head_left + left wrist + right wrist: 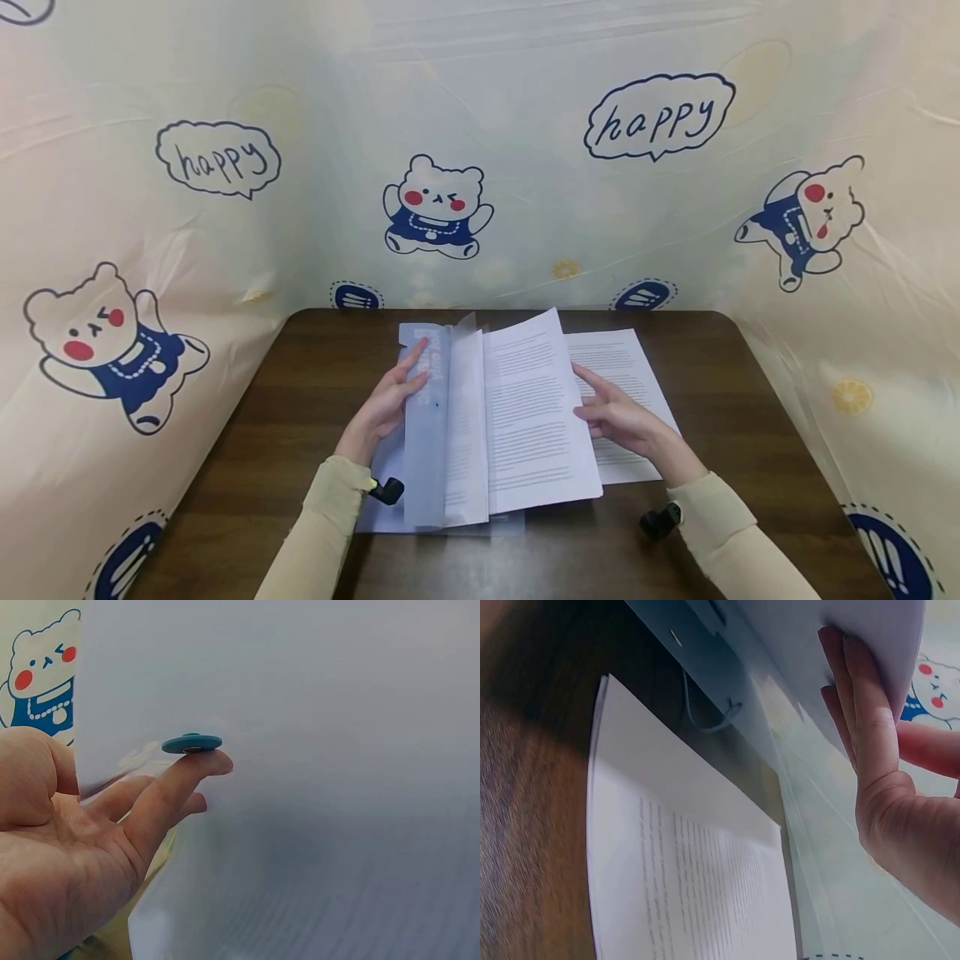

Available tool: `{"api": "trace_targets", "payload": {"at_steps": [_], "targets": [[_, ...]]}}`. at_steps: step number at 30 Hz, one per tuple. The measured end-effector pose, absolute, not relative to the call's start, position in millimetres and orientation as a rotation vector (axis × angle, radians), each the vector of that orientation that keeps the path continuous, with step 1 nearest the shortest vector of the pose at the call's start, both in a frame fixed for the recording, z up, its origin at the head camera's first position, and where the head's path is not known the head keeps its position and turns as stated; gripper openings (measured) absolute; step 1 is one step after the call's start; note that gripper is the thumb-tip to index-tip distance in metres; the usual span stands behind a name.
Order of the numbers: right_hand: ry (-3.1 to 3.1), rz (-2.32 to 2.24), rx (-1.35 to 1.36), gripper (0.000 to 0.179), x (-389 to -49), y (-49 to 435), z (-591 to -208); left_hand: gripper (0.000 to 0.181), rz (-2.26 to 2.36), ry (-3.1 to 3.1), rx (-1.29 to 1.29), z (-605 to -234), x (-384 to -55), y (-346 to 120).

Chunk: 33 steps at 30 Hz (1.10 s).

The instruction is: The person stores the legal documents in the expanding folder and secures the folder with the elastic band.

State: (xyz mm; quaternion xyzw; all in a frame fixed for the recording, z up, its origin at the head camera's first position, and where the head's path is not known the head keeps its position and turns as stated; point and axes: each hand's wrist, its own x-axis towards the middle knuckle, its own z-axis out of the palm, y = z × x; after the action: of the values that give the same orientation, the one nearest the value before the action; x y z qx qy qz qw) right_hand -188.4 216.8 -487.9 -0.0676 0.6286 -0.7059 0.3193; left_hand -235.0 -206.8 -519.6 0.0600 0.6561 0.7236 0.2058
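A person's left hand (384, 410) is gripping the left edge of a blue folder (426, 433), thumb and fingers lying on opposite sides of it. In the left wrist view, a round blue button (192, 742) is sitting just beside a fingertip. The folder is standing partly open in the middle of the table (277, 467). The right hand (621, 421) is pinching the right edge of some printed sheets (536, 417), its fingers pressing flat behind them; these sheets are rising at a tilt just right of the folder's blue flap. A paper stack (637, 383) is lying flat farther right, partly hidden behind them. A patterned curtain (525, 217) is hanging beyond the table's far edge.
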Motion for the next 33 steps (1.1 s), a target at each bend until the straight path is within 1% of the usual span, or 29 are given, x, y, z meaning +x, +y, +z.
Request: {"api": "trace_targets", "payload": {"at_steps": [14,33], "targets": [[1.742,-1.835,-0.146,0.088,-181.0,192.4,-493.5,0.068,2.015,1.831,0.134,-519.3,-235.3,-204.4],[1.790,-1.801,-0.150,0.084,-182.5,171.1,-503.3,0.070,1.998,1.828,0.140,-520.6,-236.9,-203.3]]}}
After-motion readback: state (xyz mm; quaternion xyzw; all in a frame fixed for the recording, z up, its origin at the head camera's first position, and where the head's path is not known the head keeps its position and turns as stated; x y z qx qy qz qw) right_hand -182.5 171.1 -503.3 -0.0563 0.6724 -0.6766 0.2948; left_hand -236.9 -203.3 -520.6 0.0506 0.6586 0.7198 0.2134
